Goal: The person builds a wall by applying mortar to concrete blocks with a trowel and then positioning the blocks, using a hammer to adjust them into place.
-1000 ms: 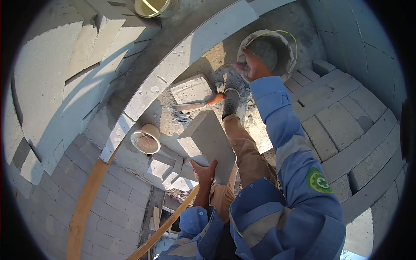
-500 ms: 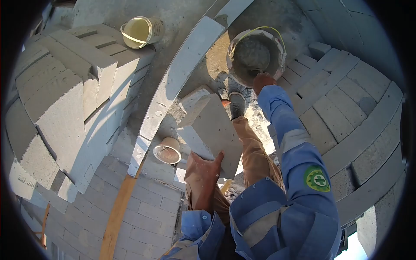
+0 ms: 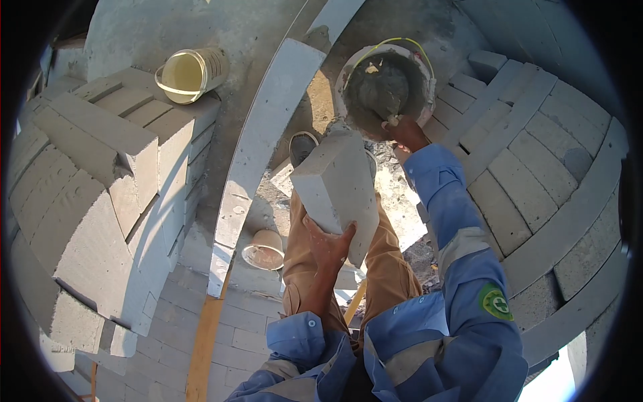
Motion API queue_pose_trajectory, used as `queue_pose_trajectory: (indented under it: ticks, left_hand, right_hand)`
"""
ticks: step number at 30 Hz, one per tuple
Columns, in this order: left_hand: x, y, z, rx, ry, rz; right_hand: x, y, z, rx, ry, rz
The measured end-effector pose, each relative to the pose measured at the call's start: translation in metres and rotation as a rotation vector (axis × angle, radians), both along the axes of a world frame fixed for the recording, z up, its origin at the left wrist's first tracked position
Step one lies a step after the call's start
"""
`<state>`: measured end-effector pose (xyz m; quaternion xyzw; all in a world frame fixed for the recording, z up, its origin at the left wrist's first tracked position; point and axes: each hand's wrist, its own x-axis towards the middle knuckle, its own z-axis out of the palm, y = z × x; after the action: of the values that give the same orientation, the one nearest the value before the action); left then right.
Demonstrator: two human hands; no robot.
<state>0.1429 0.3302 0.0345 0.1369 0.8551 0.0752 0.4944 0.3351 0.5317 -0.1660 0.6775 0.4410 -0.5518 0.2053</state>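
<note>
My left hand [image 3: 331, 242] grips the near end of a pale grey concrete block [image 3: 343, 184], thumb on one face and fingers around the other side. The block is held tilted in front of my legs, its far end close to the mortar bucket [image 3: 348, 115]. My right hand [image 3: 407, 132] is closed around the handle of a trowel [image 3: 390, 112] at the bucket's near rim. The trowel's blade is down in the wet grey mortar [image 3: 385, 82] and mostly covered by it.
Stacked blocks stand left [image 3: 87, 234] and right [image 3: 536, 154]. A yellowish bucket [image 3: 184, 75] lies tipped on the left stack. A narrow block wall [image 3: 268, 120] curves between, with a small bucket [image 3: 264, 250] and a wooden plank [image 3: 204, 348] nearby.
The block has swung up and right, nearer the mortar bucket, in my left hand. My right hand has shifted slightly at the bucket, and mortar has moved up inside it. My left foot has stepped forward.
</note>
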Motion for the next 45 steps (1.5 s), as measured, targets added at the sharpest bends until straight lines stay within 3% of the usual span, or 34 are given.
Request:
queue_pose_trajectory:
  ticks: [4, 6, 11, 16, 18, 22, 24, 27, 29, 33, 35, 45]
  left_hand:
    - [-0.014, -0.016, -0.019, 0.017, -0.024, 0.017]
    - [-0.022, -0.021, -0.026, 0.067, -0.002, -0.002]
    - [-0.038, -0.016, -0.029, 0.049, -0.042, 0.017]
    - [-0.050, -0.003, -0.022, 0.082, -0.044, -0.054]
    - [-0.054, 0.011, -0.019, 0.100, -0.170, -0.025]
    - [-0.051, 0.017, -0.033, 0.132, -0.095, -0.236]
    - [-0.043, 0.015, -0.043, 0.277, 0.026, -0.373]
    - [-0.033, 0.024, -0.043, 0.223, 0.087, -0.455]
    - [-0.026, 0.040, -0.030, 0.184, 0.077, -0.501]
    - [-0.015, 0.041, -0.027, 0.197, 0.135, -0.659]
    - [-0.012, 0.046, -0.021, 0.209, 0.100, -0.665]
    - [-0.021, 0.053, -0.039, 0.449, 0.129, -0.865]
  right_hand:
    - [-0.023, -0.016, -0.011, 0.001, 0.045, -0.138]
    - [-0.033, -0.027, -0.021, 0.060, 0.112, -0.396]
    - [-0.037, -0.047, -0.035, 0.055, 0.254, -0.625]
    - [-0.029, -0.083, -0.003, 0.143, 0.333, -0.764]
    - [-0.022, -0.097, 0.018, 0.183, 0.329, -0.786]
    - [-0.003, -0.127, 0.077, 0.347, 0.147, -0.640]
    - [0.002, -0.133, 0.115, 0.448, 0.003, -0.526]
    - [0.007, -0.143, 0.149, 0.565, -0.080, -0.410]
    - [0.006, -0.140, 0.169, 0.637, -0.178, -0.196]
    - [0.007, -0.124, 0.198, 0.507, -0.253, -0.093]
    - [0.008, -0.127, 0.207, 0.508, -0.335, 0.102]
    - [0.009, -0.146, 0.287, 0.363, -0.269, 0.028]
